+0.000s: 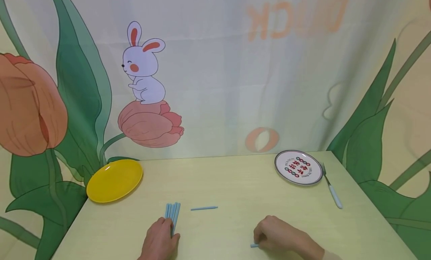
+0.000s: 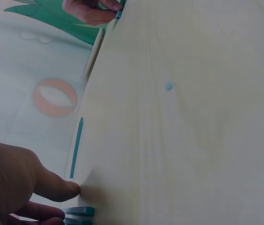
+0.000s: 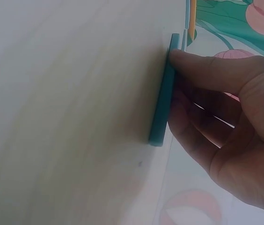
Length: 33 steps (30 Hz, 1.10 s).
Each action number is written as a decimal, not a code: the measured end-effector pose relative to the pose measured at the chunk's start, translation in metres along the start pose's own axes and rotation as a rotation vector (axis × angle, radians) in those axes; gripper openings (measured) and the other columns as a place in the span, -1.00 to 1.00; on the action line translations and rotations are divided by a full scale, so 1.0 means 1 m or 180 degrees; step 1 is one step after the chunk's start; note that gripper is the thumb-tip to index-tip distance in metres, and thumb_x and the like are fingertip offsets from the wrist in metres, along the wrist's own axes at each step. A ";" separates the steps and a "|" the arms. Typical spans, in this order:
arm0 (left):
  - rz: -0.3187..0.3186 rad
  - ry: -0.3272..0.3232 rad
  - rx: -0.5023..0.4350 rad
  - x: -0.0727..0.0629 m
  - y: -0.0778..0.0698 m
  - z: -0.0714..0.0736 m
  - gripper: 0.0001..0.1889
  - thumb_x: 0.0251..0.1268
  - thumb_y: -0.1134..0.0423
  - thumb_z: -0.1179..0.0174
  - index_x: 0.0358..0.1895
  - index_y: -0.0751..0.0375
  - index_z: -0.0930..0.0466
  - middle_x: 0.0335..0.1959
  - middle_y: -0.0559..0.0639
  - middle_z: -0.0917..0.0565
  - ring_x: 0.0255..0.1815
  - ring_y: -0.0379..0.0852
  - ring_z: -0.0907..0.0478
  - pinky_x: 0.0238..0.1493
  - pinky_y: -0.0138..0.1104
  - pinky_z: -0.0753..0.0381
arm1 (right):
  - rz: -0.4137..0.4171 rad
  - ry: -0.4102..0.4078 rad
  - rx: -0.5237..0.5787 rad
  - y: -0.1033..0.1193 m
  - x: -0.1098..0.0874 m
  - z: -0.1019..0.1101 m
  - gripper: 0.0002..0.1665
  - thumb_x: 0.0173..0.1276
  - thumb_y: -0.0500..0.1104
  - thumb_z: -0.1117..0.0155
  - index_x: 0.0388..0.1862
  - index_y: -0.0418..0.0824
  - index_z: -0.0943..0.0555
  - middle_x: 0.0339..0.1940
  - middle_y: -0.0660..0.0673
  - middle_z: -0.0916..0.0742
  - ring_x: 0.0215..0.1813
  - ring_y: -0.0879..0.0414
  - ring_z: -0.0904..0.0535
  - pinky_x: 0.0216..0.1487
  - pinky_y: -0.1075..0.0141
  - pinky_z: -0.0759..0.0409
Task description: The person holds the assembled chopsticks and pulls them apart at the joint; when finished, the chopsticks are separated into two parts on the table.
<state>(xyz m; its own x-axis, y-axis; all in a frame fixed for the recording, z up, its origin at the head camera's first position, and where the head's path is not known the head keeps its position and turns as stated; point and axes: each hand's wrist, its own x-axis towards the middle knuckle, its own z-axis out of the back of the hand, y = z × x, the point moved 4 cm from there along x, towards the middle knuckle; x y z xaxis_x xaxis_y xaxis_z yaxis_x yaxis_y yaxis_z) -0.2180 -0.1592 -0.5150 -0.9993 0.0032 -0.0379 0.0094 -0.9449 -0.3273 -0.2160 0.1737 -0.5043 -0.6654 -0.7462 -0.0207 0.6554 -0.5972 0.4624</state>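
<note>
Several slim blue sticks (image 1: 175, 211) lie side by side in a row at the front left. My left hand (image 1: 159, 239) rests on their near part, its fingers over the row and its thumb beside the right edge. In the left wrist view the thumb stands a little apart from the stick ends (image 2: 80, 215). Farther right, my right hand (image 1: 274, 232) pinches one blue stick (image 3: 164, 93) between thumb and fingers, low over the table. Between the hands lies a single blue stick (image 1: 204, 208) with a narrower right end.
A yellow plate (image 1: 114, 181) sits at the table's back left corner. Toward the back right are a white plate (image 1: 289, 177) with red print and a fork (image 1: 333, 192) with a pale handle. A printed curtain (image 1: 215, 84) hangs along the table's far edge.
</note>
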 end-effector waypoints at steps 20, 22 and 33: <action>0.0551 0.0585 -0.0170 0.009 0.008 0.001 -0.77 0.15 0.23 -0.35 -0.26 0.29 -0.55 -0.47 0.04 -0.45 -0.46 -0.05 -0.41 -0.43 -0.30 -0.44 | -0.0110 0.0086 0.0087 -0.002 0.001 0.000 -0.86 0.12 -0.28 -0.41 -0.47 -0.02 -0.73 -0.51 0.31 -0.64 -0.45 0.49 -0.43 -0.35 0.54 -0.47; 0.0577 0.0629 -0.0172 0.009 0.007 0.001 -0.79 0.16 0.24 -0.33 -0.26 0.29 -0.54 -0.47 0.05 -0.45 -0.46 -0.05 -0.41 -0.43 -0.30 -0.43 | -0.0111 0.0088 0.0099 -0.002 0.001 0.000 -0.86 0.12 -0.29 -0.41 -0.47 -0.03 -0.73 -0.51 0.31 -0.64 -0.45 0.49 -0.43 -0.35 0.54 -0.48; 0.0328 0.0366 -0.0176 0.003 0.002 0.004 -0.88 0.07 0.36 -0.25 -0.45 0.28 -0.48 -0.56 0.05 -0.43 -0.55 -0.03 -0.39 -0.49 -0.26 -0.43 | -0.0120 0.0129 0.0076 -0.002 0.001 -0.001 -0.89 0.14 -0.26 -0.41 -0.46 -0.03 -0.73 -0.50 0.31 -0.65 -0.45 0.49 -0.42 -0.33 0.55 -0.47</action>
<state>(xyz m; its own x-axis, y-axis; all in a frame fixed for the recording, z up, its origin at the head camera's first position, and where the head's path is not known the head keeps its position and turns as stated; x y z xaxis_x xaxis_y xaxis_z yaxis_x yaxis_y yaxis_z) -0.2211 -0.1621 -0.5124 -0.9821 -0.0524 -0.1808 0.1169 -0.9226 -0.3676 -0.2176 0.1742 -0.5061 -0.6741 -0.7349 -0.0742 0.6211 -0.6183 0.4817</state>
